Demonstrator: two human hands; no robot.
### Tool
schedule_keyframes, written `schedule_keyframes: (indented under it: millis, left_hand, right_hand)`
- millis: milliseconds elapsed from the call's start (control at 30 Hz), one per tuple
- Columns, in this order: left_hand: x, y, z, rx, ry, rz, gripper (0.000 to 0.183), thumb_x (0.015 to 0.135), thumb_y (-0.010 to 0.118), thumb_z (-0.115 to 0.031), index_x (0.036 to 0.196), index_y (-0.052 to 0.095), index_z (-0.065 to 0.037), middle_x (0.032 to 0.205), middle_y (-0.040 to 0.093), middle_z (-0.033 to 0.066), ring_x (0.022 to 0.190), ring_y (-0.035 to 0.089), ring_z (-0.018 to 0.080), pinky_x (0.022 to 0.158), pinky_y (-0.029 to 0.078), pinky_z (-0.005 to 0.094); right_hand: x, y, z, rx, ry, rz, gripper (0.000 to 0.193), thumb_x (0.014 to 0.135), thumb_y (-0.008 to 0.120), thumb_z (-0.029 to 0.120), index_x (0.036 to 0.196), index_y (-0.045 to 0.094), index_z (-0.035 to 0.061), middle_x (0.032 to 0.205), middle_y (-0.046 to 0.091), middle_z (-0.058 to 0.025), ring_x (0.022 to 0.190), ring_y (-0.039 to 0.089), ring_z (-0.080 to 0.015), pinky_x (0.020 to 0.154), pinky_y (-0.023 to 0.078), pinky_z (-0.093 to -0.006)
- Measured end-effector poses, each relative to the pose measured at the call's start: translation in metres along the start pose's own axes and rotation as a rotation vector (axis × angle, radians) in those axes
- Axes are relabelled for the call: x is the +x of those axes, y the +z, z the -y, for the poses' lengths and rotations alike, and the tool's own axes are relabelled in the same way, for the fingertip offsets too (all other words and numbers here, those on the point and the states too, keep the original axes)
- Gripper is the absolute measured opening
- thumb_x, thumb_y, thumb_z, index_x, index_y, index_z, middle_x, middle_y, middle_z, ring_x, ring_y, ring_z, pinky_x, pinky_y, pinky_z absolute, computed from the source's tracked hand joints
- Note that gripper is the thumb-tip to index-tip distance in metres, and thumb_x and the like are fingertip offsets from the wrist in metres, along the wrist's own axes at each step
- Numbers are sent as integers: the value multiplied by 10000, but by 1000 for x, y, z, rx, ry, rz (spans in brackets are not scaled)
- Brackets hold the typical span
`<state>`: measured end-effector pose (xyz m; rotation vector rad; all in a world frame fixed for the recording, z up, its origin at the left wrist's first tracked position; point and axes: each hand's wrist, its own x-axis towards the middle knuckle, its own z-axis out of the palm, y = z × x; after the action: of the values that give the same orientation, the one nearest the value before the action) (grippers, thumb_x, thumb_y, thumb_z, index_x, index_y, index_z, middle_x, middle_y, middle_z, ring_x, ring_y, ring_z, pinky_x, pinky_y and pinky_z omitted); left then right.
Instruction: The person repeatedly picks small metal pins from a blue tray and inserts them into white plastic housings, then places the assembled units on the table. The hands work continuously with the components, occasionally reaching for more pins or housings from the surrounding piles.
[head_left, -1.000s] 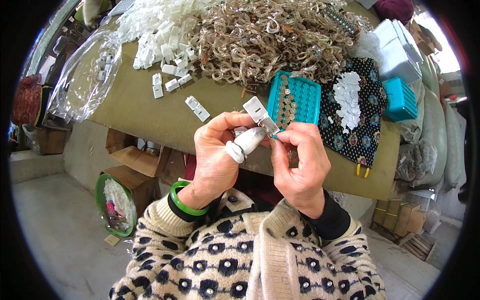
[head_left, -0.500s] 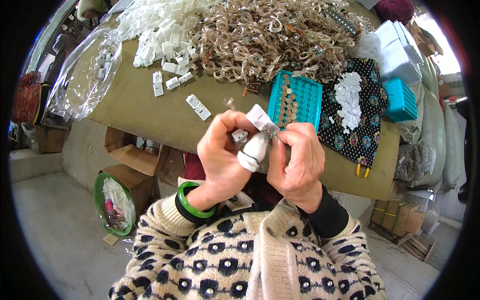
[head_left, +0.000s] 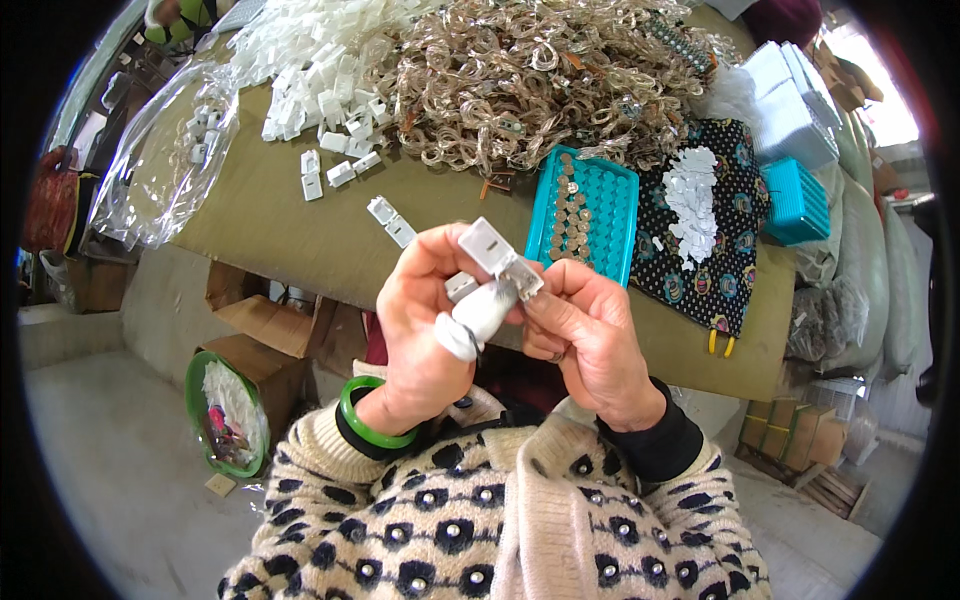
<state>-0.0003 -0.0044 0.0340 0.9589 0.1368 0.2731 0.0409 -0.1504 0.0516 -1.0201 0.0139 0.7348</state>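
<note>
My left hand is closed round a small white plastic battery case, hinged open, its slotted half tipped up. A white cover with a dark band wraps the left thumb. Another small white case sits in the same palm. My right hand pinches the lower half of the open case; whatever else its fingertips hold is hidden. Just beyond, a teal tray bears round coin cells on its left side. An open white case rests on the table left of my hands.
Coiled clear wires make a large heap at the back, beside piled white cases. To the right, white pieces lie on a dark patterned cloth, near a teal basket. A plastic bag hangs over the left edge.
Both hands have shifted slightly, the left one leftward with the case. The case has turned so its slotted face shows more, and the right fingers now reach round its lower end.
</note>
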Motion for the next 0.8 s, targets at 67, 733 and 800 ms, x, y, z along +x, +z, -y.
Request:
schedule_keyframes:
  millis: [67, 733, 800]
  left_hand:
    - [-2, -2, -3, -122, -40, 43, 365, 875, 676, 30, 1194, 499, 26, 988, 646, 140, 767, 678, 204, 658, 584, 289]
    - [1, -23, 3, -145, -440, 86, 207, 904, 654, -68, 1100, 607, -23, 902, 654, 92, 753, 653, 185, 638, 561, 345]
    - [3, -21, 2, -146, -459, 67, 187, 896, 650, -53, 1075, 601, -30, 877, 633, 66, 703, 602, 147, 573, 500, 297]
  right_hand:
    - [0, -1, -2, 20, 6, 44, 33, 983, 561, 43, 964, 558, 16, 799, 653, -52, 562, 376, -19, 502, 290, -193]
    - [49, -61, 35, -1742, -843, -262, 172, 787, 732, 54, 844, 570, 46, 829, 560, -92, 749, 589, -286, 651, 482, -395]
    - [50, -62, 37, -1713, -877, -224, 171, 783, 724, 31, 836, 561, 44, 810, 558, -93, 728, 587, -289, 635, 482, -393]
